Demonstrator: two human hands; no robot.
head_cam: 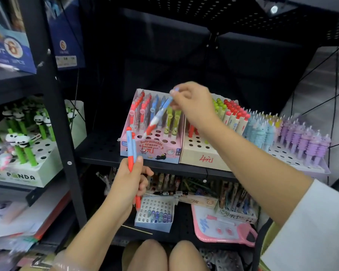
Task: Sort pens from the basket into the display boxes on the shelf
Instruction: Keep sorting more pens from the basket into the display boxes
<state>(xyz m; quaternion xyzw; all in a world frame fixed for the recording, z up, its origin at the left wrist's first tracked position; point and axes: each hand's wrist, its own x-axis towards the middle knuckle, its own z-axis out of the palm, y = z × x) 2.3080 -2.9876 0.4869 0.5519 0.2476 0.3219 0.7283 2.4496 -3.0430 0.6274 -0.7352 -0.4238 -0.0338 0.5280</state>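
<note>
- Pinching a blue-and-red pen (158, 114) by its top end, the right hand (192, 103) holds it slanted over the pink display box (151, 151), red tip down at about 7 o'clock and close above the open holes in the front rows; I judge it is about to be seated but is not yet in.
- The left hand (130, 180) has its fingers curled round two or so more blue-and-red pens (130, 147), upright, just in front of the box at its 7 o'clock corner; these are left to place.
- The pink box already carries red, blue and green pens in its back rows, while many front holes are bare, so the sorting looks partly done.
- The basket is not in view, so I cannot tell how many pens remain.
- At 3 o'clock of the pink box, touching it, stands a beige display box (200, 153) with green- and red-capped pens; further right are light-blue and purple pens (305, 141).
- At 9 o'clock, past a black shelf post (55, 98), sits a panda pen box (22, 173).
- On the lower shelf at 6 o'clock are a small white holed box (155, 214) and a pink board (223, 227).
- The standing pens behind the holes crowd the slanted pen's path.
</note>
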